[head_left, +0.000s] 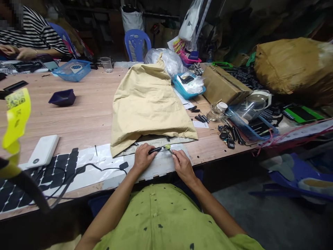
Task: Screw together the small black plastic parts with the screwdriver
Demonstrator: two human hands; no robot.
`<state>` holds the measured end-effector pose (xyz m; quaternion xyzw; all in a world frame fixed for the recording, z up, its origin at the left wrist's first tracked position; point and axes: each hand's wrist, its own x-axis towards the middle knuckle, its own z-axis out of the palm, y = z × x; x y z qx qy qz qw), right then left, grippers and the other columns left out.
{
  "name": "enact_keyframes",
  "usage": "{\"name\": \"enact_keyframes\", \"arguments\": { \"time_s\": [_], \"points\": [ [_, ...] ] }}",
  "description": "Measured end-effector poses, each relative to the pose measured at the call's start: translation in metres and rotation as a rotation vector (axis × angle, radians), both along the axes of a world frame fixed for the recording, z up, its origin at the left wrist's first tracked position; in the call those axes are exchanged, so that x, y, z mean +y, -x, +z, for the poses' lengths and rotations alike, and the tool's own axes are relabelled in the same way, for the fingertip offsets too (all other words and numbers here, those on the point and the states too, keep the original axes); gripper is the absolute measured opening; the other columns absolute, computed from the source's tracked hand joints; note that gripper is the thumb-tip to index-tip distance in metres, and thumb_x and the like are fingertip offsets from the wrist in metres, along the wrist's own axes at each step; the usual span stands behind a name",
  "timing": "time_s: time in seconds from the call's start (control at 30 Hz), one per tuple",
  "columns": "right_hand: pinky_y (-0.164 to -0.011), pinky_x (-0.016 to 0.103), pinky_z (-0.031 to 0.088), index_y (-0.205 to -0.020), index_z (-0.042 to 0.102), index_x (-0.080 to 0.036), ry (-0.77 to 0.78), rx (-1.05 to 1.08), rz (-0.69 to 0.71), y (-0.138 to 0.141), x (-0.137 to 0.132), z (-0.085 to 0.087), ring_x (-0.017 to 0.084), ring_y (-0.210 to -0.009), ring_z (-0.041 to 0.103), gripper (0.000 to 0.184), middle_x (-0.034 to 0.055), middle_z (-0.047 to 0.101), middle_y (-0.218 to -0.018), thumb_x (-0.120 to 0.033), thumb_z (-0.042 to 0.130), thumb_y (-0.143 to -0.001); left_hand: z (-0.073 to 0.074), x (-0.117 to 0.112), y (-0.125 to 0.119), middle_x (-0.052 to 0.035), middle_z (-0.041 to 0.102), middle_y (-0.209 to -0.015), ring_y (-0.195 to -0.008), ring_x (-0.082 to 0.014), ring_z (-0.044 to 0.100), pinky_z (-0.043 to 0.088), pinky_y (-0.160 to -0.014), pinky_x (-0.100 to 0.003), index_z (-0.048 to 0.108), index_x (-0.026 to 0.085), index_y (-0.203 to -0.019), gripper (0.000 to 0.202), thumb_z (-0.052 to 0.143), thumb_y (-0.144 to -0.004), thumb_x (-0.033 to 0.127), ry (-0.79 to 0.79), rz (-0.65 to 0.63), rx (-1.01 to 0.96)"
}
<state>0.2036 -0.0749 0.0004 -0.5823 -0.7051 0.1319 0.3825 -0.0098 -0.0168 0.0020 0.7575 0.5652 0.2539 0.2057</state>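
My left hand (143,158) is closed around a slim black pen-like piece (155,150) that points to the right. Across from it, my right hand (182,165) pinches a thin tool with a metallic shaft (170,150). A small yellow-green bit (167,147) shows at the tool's tip, close to the end of the black piece; whether they touch I cannot tell. Both hands are over a pale sheet (169,166) at the table's front edge. Just beyond them lies a large beige cloth bag (152,100), its opening towards me.
A white power bank (43,151) and black solar panels (61,168) with a cable lie left. Further back are a purple tray (62,98) and blue basket (73,70). Right stand a cardboard box (221,85) and jug (253,106). Another person's hands (19,52) are at far left.
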Motion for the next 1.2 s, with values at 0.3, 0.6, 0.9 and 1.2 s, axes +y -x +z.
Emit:
{"name": "enact_keyframes", "arguments": {
  "time_s": [0.3, 0.6, 0.9, 1.2],
  "points": [
    [-0.085, 0.033, 0.057, -0.134, 0.064, -0.024, -0.063, 0.01, 0.087, 0.011, -0.001, 0.011, 0.021, -0.093, 0.067, 0.039, 0.0093, 0.067, -0.098, -0.021, 0.04, -0.103, -0.002, -0.002, -0.002, -0.0033, 0.067, -0.086, -0.089, -0.0229, 0.062, 0.048, -0.082, -0.035, 0.079, 0.028, -0.101, 0.016, 0.071, -0.087, 0.03, 0.003, -0.018, -0.013],
    [-0.085, 0.033, 0.058, -0.135, 0.065, -0.025, -0.067, 0.006, 0.12, 0.011, 0.002, 0.011, 0.021, -0.093, 0.067, 0.04, 0.0094, 0.068, -0.098, -0.019, 0.041, -0.103, -0.002, -0.002, -0.006, -0.003, 0.065, -0.082, -0.088, -0.0223, 0.062, 0.048, -0.083, -0.036, 0.08, 0.028, -0.099, 0.014, 0.073, -0.088, 0.031, 0.012, -0.014, -0.024],
    [-0.08, 0.029, 0.057, -0.137, 0.063, -0.025, -0.13, -0.032, 0.197, 0.016, 0.005, 0.007, 0.018, -0.088, 0.066, 0.041, 0.0072, 0.066, -0.095, -0.017, 0.042, -0.102, -0.003, -0.001, -0.008, -0.0023, 0.066, -0.082, -0.086, -0.021, 0.062, 0.047, -0.082, -0.034, 0.081, 0.028, -0.099, 0.014, 0.077, -0.086, 0.028, 0.025, -0.015, -0.035],
    [-0.07, 0.029, 0.047, -0.124, 0.072, -0.023, -0.272, -0.417, -0.086, -0.02, 0.015, -0.001, 0.019, -0.077, 0.057, 0.036, 0.006, 0.062, -0.083, -0.014, 0.045, -0.101, 0.001, -0.006, -0.01, -0.0039, 0.067, -0.084, -0.089, -0.023, 0.062, 0.047, -0.082, -0.036, 0.078, 0.024, -0.097, 0.012, 0.071, -0.09, 0.03, 0.003, -0.01, -0.013]
  ]
}}
